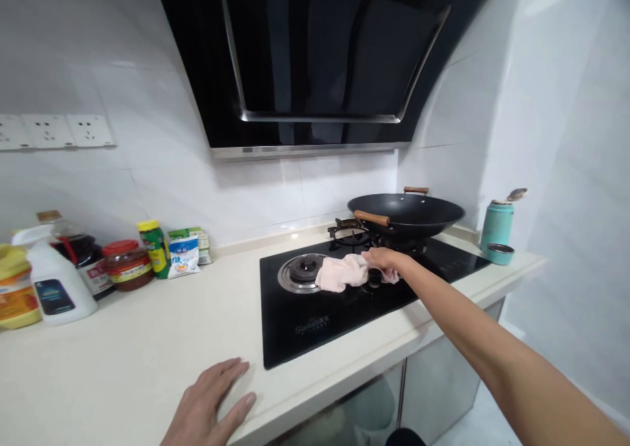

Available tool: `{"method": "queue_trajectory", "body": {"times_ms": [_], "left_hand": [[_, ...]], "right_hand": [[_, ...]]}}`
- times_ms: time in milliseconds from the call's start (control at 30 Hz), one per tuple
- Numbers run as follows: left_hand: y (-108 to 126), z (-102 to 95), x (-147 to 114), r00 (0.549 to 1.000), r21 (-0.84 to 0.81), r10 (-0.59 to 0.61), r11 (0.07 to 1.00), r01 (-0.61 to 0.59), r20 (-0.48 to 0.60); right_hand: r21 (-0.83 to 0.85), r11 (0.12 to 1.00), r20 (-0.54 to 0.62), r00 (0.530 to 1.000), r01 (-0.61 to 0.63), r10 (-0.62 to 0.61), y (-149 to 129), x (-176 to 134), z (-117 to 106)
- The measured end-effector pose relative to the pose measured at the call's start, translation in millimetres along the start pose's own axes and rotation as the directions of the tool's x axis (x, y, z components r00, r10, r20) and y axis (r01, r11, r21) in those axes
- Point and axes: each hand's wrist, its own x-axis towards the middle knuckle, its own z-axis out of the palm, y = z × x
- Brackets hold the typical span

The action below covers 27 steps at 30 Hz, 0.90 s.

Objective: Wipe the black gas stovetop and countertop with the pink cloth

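Observation:
My right hand (384,258) reaches across the black glass cooktop (290,341) and grips a pale pink cloth (342,273). The cloth lies bunched beside the left burner (305,269) and around a black control knob (375,277). My fingers are closed on its right part. Near the cooktop's front left corner, my left hand (209,400) rests on the white countertop (147,347), fingers stretched out, holding nothing. Behind my right hand, a black wok (413,210) with wooden handles sits on the right burner.
At left stand a white spray bottle (62,282), a red-lidded jar (126,267), a dark sauce bottle (83,256) and small packets (184,257). A turquoise thermos (497,224) and its cup (500,254) stand at the right end. A black range hood (315,59) overhangs the cooktop.

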Motion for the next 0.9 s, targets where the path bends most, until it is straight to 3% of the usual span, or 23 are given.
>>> {"method": "queue_trajectory", "body": {"times_ms": [267,500,700,800,900], "left_hand": [[1.6,1.8,-2.6,1.0,-0.024,-0.02,0.999,0.021,0.013],[-1.2,4.3,-3.7,1.0,-0.006,-0.016,1.0,0.016,0.001],[-1.0,0.9,-0.5,1.0,-0.014,-0.01,1.0,0.01,-0.018],[1.4,-1.4,1.0,1.0,-0.035,-0.021,0.999,0.02,-0.021],[3.0,-1.3,1.1,0.999,-0.041,-0.035,0.999,0.035,-0.014]], "right_hand": [[-0.194,0.98,-0.029,0.999,0.037,-0.043,3.8,-30.3,6.8],[-0.287,0.957,-0.001,0.999,0.039,-0.041,-14.5,3.3,10.3],[-0.339,0.924,0.117,0.983,0.175,-0.144,-51.0,26.3,22.7],[-0.357,0.899,0.137,0.967,0.252,-0.216,-63.8,17.4,36.3],[-0.375,0.878,0.116,0.954,0.299,-0.275,-67.0,-10.5,54.3]]}}
